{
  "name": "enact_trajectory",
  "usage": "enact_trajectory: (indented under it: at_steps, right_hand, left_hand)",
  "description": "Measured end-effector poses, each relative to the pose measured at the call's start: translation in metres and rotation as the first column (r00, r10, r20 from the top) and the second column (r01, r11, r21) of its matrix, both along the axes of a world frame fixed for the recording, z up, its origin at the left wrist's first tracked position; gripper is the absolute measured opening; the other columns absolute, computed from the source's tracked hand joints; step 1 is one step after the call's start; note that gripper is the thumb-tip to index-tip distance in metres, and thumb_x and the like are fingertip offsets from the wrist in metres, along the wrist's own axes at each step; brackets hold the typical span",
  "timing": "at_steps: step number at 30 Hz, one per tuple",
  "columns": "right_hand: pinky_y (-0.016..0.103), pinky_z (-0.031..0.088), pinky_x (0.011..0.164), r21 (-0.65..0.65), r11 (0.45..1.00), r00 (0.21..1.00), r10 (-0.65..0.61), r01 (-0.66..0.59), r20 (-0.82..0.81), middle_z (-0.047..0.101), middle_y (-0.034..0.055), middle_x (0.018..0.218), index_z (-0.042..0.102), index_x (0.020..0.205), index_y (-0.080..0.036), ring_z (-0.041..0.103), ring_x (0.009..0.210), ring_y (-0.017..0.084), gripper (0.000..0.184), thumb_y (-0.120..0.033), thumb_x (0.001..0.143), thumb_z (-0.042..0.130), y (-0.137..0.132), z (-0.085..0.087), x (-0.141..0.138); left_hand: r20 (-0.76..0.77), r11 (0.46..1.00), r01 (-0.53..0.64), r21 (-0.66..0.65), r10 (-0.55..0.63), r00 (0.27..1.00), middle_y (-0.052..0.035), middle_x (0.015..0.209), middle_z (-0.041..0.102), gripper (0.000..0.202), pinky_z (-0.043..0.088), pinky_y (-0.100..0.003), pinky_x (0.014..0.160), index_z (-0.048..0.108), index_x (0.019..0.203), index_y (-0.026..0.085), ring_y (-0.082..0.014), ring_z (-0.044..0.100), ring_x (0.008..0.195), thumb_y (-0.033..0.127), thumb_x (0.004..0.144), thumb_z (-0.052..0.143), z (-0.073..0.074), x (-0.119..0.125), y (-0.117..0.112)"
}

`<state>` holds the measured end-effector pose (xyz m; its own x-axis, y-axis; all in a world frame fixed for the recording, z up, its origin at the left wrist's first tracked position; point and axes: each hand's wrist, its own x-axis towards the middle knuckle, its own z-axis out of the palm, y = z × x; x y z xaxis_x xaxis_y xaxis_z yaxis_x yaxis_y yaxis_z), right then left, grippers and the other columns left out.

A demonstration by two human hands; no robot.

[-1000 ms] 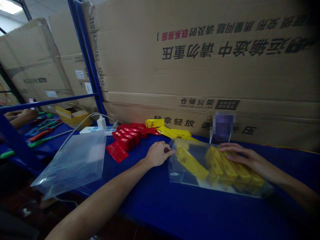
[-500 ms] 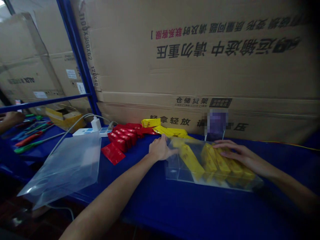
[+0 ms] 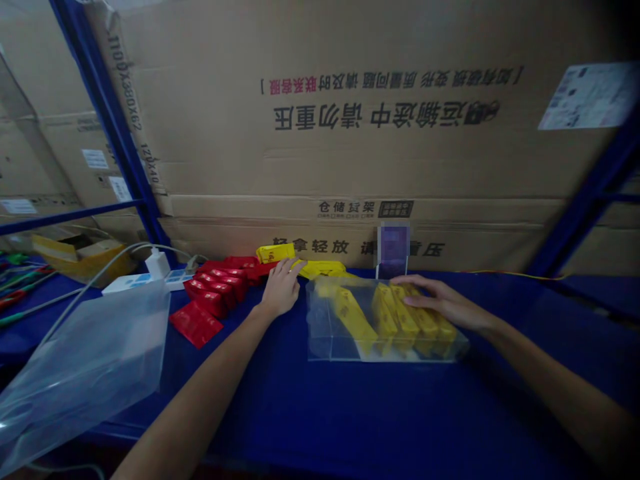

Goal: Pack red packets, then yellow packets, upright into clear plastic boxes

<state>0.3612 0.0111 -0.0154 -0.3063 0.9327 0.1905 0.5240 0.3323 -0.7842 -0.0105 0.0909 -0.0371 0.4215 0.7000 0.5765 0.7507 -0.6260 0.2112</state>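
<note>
A clear plastic box (image 3: 320, 333) stands on the blue tabletop with a row of yellow packets (image 3: 385, 320) in it; one leans apart on the left side. My right hand (image 3: 430, 300) rests over the packets at the box's right end, fingers stretched out across their tops. Left of the box, my left hand (image 3: 283, 290) reaches with fingers apart toward loose yellow packets (image 3: 323, 268) lying behind it; whether it touches them I cannot tell. Beside that hand sits a pile of red packets (image 3: 217, 287), with a yellow packet (image 3: 276, 253) on top at the back.
A clear plastic bag (image 3: 100, 353) hangs over the front left edge. Behind it lie a power strip (image 3: 130, 283) with a charger and cable, and a yellow container (image 3: 83, 260). A phone (image 3: 393, 250) leans against the large cardboard box (image 3: 350, 160), between blue rack posts (image 3: 580, 200).
My left hand has let go of the clear box's left end and moved left and back toward the loose packets. My right hand stays over the box. The view has turned right.
</note>
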Motion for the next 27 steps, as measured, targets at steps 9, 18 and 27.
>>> enact_trajectory:
  at_steps: [9,18,27]
  right_hand:
    - [0.05,0.034,0.109,0.107,0.994,0.998,0.022,-0.029,0.063,0.06,0.0018,0.129,0.064,0.116,-0.036,0.05,0.125,0.031,0.038,-0.053,0.082,0.062,0.0,0.001,-0.002]
    - [0.05,0.034,0.109,0.105,0.994,0.997,0.021,-0.028,0.072,0.06,0.0015,0.127,0.064,0.115,-0.037,0.05,0.124,0.031,0.037,-0.053,0.082,0.06,-0.001,0.001,-0.001]
    - [0.047,0.033,0.109,0.11,0.994,0.997,0.01,-0.019,0.077,0.059,0.0014,0.126,0.063,0.116,-0.036,0.05,0.124,0.03,0.036,-0.052,0.083,0.06,-0.001,-0.001,-0.001]
  left_hand:
    - [0.017,0.974,-0.211,0.077,0.211,0.977,-0.0119,0.123,0.059,0.038,0.03,-0.048,0.109,0.055,0.124,0.017,-0.0283,0.049,0.121,0.015,0.087,0.046,0.004,0.008,0.011]
    - [0.481,0.978,0.077,-0.193,0.025,0.876,-0.0049,0.095,0.063,0.046,0.05,-0.029,0.066,0.036,0.129,0.018,-0.0178,0.062,0.071,0.019,0.083,0.039,0.014,-0.032,-0.048]
    - [0.288,0.923,0.058,-0.381,0.059,0.956,-0.0035,0.093,0.064,0.04,0.047,-0.026,0.06,0.045,0.119,0.021,-0.0175,0.063,0.068,0.033,0.082,0.053,0.021,-0.021,-0.056]
